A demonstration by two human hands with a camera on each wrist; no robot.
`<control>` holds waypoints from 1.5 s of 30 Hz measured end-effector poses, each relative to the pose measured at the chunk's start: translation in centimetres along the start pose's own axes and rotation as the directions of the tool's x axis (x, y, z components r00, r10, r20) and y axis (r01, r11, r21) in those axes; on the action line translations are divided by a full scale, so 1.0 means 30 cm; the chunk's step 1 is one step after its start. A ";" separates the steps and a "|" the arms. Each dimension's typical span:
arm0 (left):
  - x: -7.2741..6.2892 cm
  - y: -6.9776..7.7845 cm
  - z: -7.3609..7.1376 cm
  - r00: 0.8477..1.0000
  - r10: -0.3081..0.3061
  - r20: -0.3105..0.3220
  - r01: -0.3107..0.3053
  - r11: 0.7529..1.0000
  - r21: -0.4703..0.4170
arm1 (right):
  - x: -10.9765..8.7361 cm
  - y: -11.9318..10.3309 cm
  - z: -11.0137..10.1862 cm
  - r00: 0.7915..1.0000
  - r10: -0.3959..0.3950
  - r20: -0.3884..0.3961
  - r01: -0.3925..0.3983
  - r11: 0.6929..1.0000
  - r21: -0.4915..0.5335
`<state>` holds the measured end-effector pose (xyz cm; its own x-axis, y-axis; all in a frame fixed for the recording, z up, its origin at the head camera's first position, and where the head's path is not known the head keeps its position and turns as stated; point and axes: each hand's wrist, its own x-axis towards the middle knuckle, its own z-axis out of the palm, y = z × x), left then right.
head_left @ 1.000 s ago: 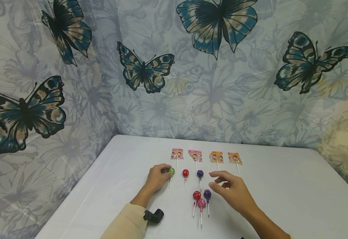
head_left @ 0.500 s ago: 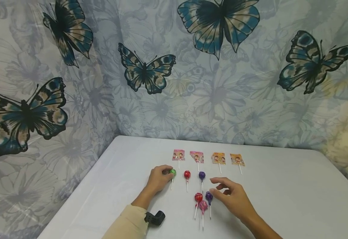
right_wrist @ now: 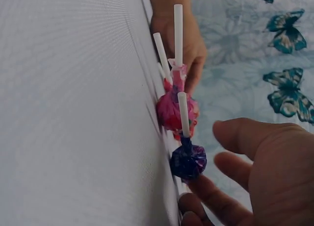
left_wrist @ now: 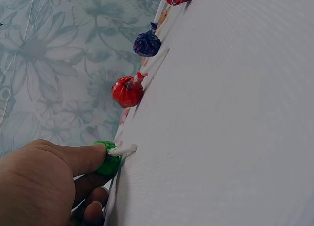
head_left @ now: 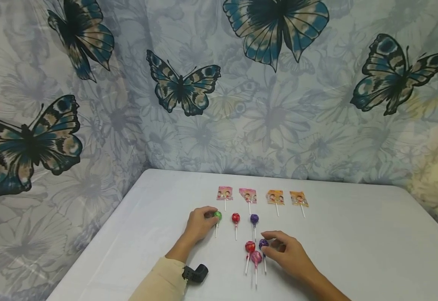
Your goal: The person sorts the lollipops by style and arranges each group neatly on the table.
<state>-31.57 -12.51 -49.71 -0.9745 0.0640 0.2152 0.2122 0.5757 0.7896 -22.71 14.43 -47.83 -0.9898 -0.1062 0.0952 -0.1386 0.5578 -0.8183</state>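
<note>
My left hand [head_left: 199,224] pinches the green lollipop [left_wrist: 109,160] by its wrapped head between thumb and fingers, its white stick pointing toward me. In a row to the right of it lie a red lollipop [head_left: 235,218] and a purple lollipop [head_left: 254,219]. Nearer to me is a cluster: another red lollipop [head_left: 249,246], a pink lollipop [head_left: 256,257] and a second purple lollipop [right_wrist: 189,161]. Around that purple one my right hand [head_left: 289,254] is spread, a fingertip right at its head and the thumb [right_wrist: 230,133] apart from it in the right wrist view.
Along the back of the white table [head_left: 354,234] lie two flat lollipops in pink wrappers [head_left: 224,193] and two in orange wrappers [head_left: 275,197]. A butterfly-patterned cloth [head_left: 279,125] stands behind and at the left. A black wrist strap [head_left: 195,274] is on the left sleeve.
My right hand has come down and toward me, from beside the row's purple lollipop to the cluster's purple one. The left hand keeps hold of the green lollipop in place.
</note>
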 end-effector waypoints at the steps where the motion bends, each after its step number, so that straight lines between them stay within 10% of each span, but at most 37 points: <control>1: 0.001 0.002 0.000 1.000 0.000 -0.003 0.000 1.000 -0.001 | 0.000 0.002 0.000 1.000 -0.004 0.000 0.004 1.000 -0.015; 21: 0.002 0.000 -0.010 1.000 0.014 -0.003 -0.014 1.000 -0.005 | 0.009 0.020 0.009 0.990 -0.143 0.019 0.144 0.980 -0.136; 45: -0.004 -0.012 0.002 1.000 0.007 0.006 -0.007 1.000 0.008 | 0.004 0.017 0.012 0.998 -0.004 -0.062 0.001 0.999 -0.051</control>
<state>-31.53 -12.68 -50.05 -0.9734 0.0724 0.2174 0.2183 0.5814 0.7838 -22.90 14.40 -48.43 -0.9894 -0.0574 0.1333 -0.1410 0.5989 -0.7883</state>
